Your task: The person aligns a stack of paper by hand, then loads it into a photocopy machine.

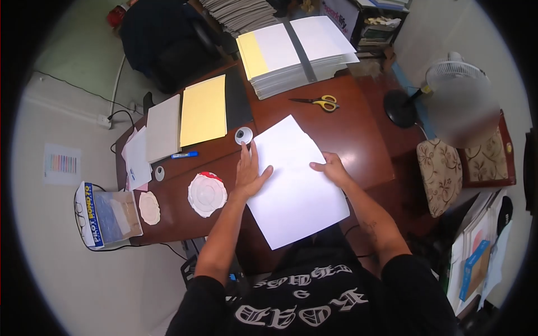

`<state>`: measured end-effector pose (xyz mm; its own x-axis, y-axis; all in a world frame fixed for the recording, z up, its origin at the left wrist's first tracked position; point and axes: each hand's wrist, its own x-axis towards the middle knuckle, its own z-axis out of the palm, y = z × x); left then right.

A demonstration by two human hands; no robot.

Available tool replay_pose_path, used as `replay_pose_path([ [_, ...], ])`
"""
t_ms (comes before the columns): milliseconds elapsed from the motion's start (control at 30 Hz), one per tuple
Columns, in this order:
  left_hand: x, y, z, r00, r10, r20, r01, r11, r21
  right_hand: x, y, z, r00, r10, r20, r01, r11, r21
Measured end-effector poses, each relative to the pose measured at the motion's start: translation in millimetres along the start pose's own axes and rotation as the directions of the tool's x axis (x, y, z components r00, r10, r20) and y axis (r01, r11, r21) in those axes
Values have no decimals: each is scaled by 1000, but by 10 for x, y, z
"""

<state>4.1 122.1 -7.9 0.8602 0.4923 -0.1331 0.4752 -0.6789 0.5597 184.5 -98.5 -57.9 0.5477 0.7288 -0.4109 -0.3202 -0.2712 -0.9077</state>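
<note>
A stack of white paper (294,185) lies slanted at the front of the brown desk, its near corner reaching past the desk edge toward my body. At its left edge is my left hand (251,172), open, with fingers stretched out along the side and the thumb over the top sheet. My right hand (332,169) grips the right edge, thumb on top and the other fingers partly hidden. Just beyond my left fingertips sits a small white round object with a dark centre (244,135).
Yellow-handled scissors (324,103) lie behind the paper, before a tall strapped paper stack (280,73). Yellow folders (203,109), a blue marker (185,154) and a crumpled white round item (207,194) are to the left. A fan (400,108) and a patterned chair (439,176) stand right.
</note>
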Motion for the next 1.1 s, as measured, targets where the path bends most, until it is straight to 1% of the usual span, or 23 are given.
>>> replay_pose_path([
  [67, -161, 54, 77, 971, 235, -42, -236, 971, -40, 143, -78, -18, 1000, -30, -4, 30, 999, -15],
  [100, -328, 262, 123, 938, 348, 4, -344, 926, 155, 123, -73, -5, 1000, -13, -8, 13, 1000, 3],
  [133, -510, 450, 154, 927, 343, 151, -370, 898, 238, 57, -49, -1, 1000, 15, -10, -14, 1000, 15],
  [200, -473, 560, 124, 948, 172, 268, -283, 841, 460, -21, -87, 26, 999, 31, -10, -30, 999, 12],
  [267, -163, 218, 51, 992, 93, -85, -76, 981, 178, 2, -125, 31, 1000, 16, -19, -16, 999, 34],
  [300, 5, -169, 74, 996, -28, -89, 33, 998, 58, -24, -140, 48, 999, 9, -32, -8, 1000, 6],
  [333, 20, -371, 27, 997, -60, -58, 29, 904, -426, -36, -159, 58, 999, -6, -41, 5, 1000, -21],
  [367, 37, -569, -23, 995, -91, -27, 32, 591, -806, -20, -186, 66, 998, -25, -51, 23, 999, -42],
  [400, -102, -585, -162, 976, -197, 97, 168, 384, -908, -24, -185, 70, 999, 8, -31, -8, 1000, -15],
  [467, -495, -691, -345, 915, -85, 394, 402, 125, -907, -11, -192, 44, 998, 69, 7, -70, 997, 37],
  [500, -682, -710, -371, 859, 7, 511, 511, 5, -859, -10, -178, 45, 999, 41, -7, -41, 999, 1],
  [533, -862, -778, -184, 879, 13, 477, 477, -13, -879, 2, -181, 57, 999, 39, -11, -39, 999, 4],
  [600, -1050, -442, 30, 953, -144, 268, 276, 39, -960, 6, -154, 58, 999, 40, -34, -40, 999, 15],
  [667, -1048, 146, 81, 993, -111, -37, -4, 282, -959, -12, -109, 53, 999, 35, -13, -34, 999, 33],
  [700, -1027, 536, 116, 972, -183, -149, -55, 436, -898, 18, -130, 36, 1000, 25, 5, -25, 999, 30],
  [733, -1005, 625, 260, 959, -129, -253, -96, 692, -716, 20, -122, 28, 1000, 22, -1, -22, 999, 39],
  [767, -975, 697, 390, 942, -48, -331, -117, 881, -459, 27, -97, 36, 1000, 18, -7, -17, 999, 51],
  [800, -935, 970, 427, 929, -128, -348, 23, 957, -290, 29, -71, 53, 1000, 13, -13, -12, 998, 69],
  [833, -901, 1087, 525, 929, -173, -326, 157, 985, -73, 18, -64, 70, 1000, 6, -4, -6, 997, 77],
  [867, -874, 1144, 584, 924, -220, -312, 277, 949, 151, 0, -73, 74, 1000, -1, 4, 0, 996, 86],
  [967, -796, 850, 606, 896, -242, -372, 308, 943, 129, 19, -146, 48, 1000, -16, -24, 18, 998, 67],
  [1067, -791, 512, 523, 837, -356, -416, 214, 912, -350, 51, -78, 77, 996, -68, -60, 72, 996, 52],
  [1100, -848, 537, 669, 878, -185, -441, 198, 980, -17, 50, -30, 85, 994, -84, -66, 87, 995, 46],
])
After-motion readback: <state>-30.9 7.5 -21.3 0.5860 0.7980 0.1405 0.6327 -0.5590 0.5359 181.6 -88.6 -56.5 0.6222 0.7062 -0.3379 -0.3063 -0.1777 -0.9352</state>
